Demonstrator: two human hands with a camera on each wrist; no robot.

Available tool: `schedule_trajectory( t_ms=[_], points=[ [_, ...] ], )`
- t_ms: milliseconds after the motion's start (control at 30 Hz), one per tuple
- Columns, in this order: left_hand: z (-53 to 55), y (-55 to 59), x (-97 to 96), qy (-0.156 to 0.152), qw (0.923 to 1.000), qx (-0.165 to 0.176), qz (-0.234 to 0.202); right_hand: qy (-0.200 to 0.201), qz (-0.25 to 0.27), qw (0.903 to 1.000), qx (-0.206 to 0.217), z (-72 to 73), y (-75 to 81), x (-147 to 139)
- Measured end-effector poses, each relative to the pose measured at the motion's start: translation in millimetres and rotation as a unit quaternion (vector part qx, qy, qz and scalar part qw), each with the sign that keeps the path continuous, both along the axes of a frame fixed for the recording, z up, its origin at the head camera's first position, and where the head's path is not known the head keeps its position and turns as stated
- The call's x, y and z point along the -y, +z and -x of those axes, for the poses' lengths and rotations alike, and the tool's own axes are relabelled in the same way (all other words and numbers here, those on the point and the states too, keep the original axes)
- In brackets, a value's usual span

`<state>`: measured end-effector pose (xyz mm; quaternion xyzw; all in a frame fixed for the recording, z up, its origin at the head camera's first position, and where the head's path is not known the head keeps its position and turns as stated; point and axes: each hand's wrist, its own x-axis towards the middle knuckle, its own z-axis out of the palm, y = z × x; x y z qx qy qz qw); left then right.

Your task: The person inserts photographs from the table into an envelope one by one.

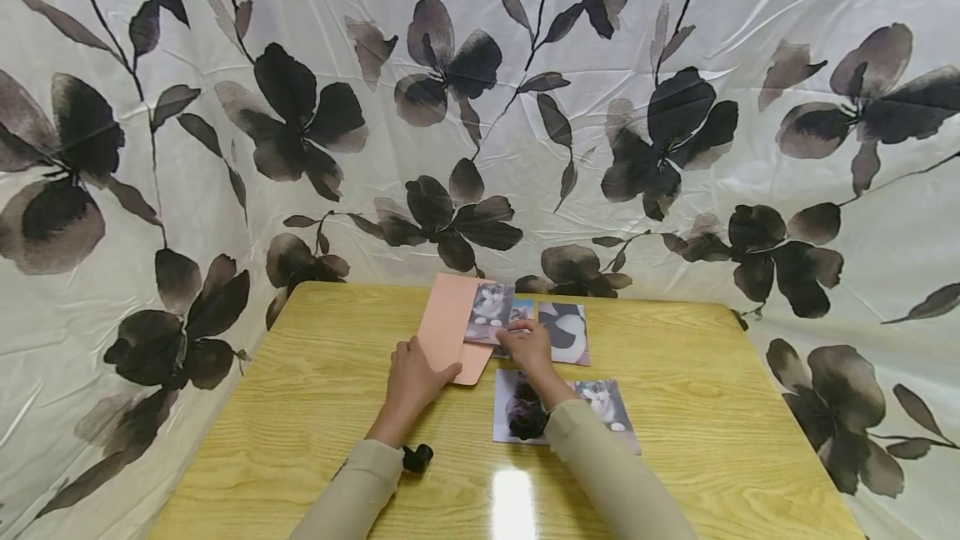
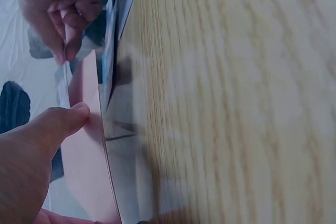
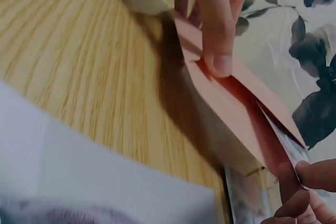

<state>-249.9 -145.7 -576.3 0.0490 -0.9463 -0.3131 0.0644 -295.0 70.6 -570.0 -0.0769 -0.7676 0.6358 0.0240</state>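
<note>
My left hand (image 1: 414, 377) grips a pink envelope (image 1: 442, 319) near its lower end. Its thumb (image 3: 221, 64) lies at the envelope's open side, with the other fingers on the far face. The right hand (image 1: 528, 348) pinches a photo print (image 1: 489, 307) of a grey-and-white cat between thumb and fingers. One side of this print sits inside the envelope's opening, as the right wrist view shows; the rest sticks out toward my right hand. In the left wrist view the envelope (image 2: 86, 166) stands tilted above the table, a shadow beneath it.
Beyond the right hand lie a print with blue (image 1: 522, 305), partly hidden, and a black-and-white print (image 1: 567, 332). Nearer are a print with a dark shape (image 1: 517, 407) and another cat print (image 1: 603, 411), under the right forearm. A small black object (image 1: 417, 458) is beside the left sleeve.
</note>
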Motion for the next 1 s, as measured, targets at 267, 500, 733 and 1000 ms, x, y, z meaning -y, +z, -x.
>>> schedule_trajectory(
  t_ms=[267, 500, 733, 1000],
  points=[
    [-1.2, -0.9, -1.6, -0.001, 0.9998, -0.007, 0.019, -0.007, -0.001, 1.0, 0.004, 2.5, 2.2, 16],
    [-1.4, 1.0, -3.5, 0.002, 0.9997, -0.004, 0.023, -0.009, -0.024, 0.9996, 0.015, 4.3, 1.1, 23],
    [-0.7, 1.3, -3.8, 0.005, 0.9998, 0.0, 0.021, -0.009, -0.07, 0.9975, -0.008, 8.2, -0.2, 31],
    [-2.7, 2.5, -4.0, 0.004, 0.9997, 0.006, 0.023, -0.001, -0.093, 0.9956, -0.007, 12.7, -0.7, 39]
  ],
)
